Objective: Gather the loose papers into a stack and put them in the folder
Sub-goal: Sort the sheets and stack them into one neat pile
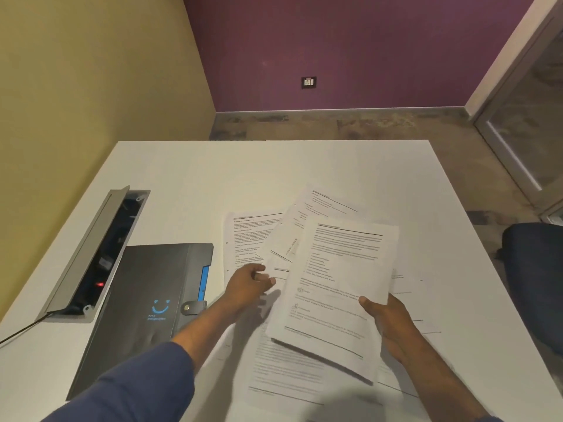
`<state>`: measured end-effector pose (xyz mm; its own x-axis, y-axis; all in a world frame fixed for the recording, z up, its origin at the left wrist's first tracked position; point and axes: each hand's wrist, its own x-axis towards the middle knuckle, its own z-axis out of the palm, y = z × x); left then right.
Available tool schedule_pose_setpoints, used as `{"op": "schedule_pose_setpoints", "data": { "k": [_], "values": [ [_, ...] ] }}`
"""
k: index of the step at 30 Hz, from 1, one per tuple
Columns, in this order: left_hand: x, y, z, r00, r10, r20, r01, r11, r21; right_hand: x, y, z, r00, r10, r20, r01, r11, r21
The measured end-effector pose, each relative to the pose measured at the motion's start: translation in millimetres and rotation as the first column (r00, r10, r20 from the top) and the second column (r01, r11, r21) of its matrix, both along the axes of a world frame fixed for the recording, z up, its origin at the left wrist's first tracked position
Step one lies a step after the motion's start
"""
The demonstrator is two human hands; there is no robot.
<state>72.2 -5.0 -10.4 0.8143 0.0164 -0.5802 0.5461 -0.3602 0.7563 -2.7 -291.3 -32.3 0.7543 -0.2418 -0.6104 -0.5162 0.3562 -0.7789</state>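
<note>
Your right hand point(385, 319) has its thumb curled over the near edge of a small held stack point(338, 287), lifted off the desk point(189, 178) and tilted, its long axis running away from you and slightly right. Your left hand point(248, 284) sits just left of that stack, fingers curled and pinching the near edge of a fanned sheet point(283, 239) — that sheet lies directly beyond the left hand, so the left is plainly the nearer one for it.

The closed folder point(146, 300) lies flat on the desk, left of the held stack, long axis also running away from you; your left forearm crosses its near right corner.

Count: one folder, two hands. Beyond the held stack, about three loose sheets fan out; beneath it, at least two more sheets point(286, 370) lie flat — overlap hides the exact number.
</note>
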Motion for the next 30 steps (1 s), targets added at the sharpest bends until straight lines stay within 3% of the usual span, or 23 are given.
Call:
{"op": "schedule_pose_setpoints", "data": {
  "k": [4, 6, 9, 12, 17, 20, 30],
  "values": [
    [40, -8, -5, 0.986, -0.098, 0.136, 0.042, 0.931, 0.363, 10, -10, -11, 0.998, -0.058, -0.023, 0.057, 0.998, -0.015],
    [49, -15, -5, 0.983, -0.182, 0.028, 0.141, 0.842, 0.521, 12, -14, -16, 0.998, -0.058, -0.04, 0.057, 0.998, -0.018],
    [41, -27, -16, 0.952, -0.237, -0.196, 0.307, 0.73, 0.61, 12, -21, -22, 0.997, -0.052, -0.063, 0.048, 0.997, -0.059],
    [22, -33, -33, 0.961, -0.182, -0.208, 0.275, 0.69, 0.67, 10, -27, -27, 0.997, -0.029, -0.068, 0.021, 0.993, -0.118],
    [8, -20, -50, 0.988, -0.146, -0.056, 0.151, 0.807, 0.571, 7, -30, -31, 0.998, -0.031, -0.057, 0.023, 0.99, -0.141],
    [5, -10, -53, 0.983, -0.183, -0.002, 0.162, 0.863, 0.478, 6, -29, -33, 0.998, -0.03, -0.051, 0.021, 0.988, -0.151],
    [51, 9, -28, 0.947, -0.17, 0.273, 0.064, 0.932, 0.356, 9, -27, -36, 0.995, -0.01, -0.096, -0.009, 0.98, -0.199]
  ]
}}
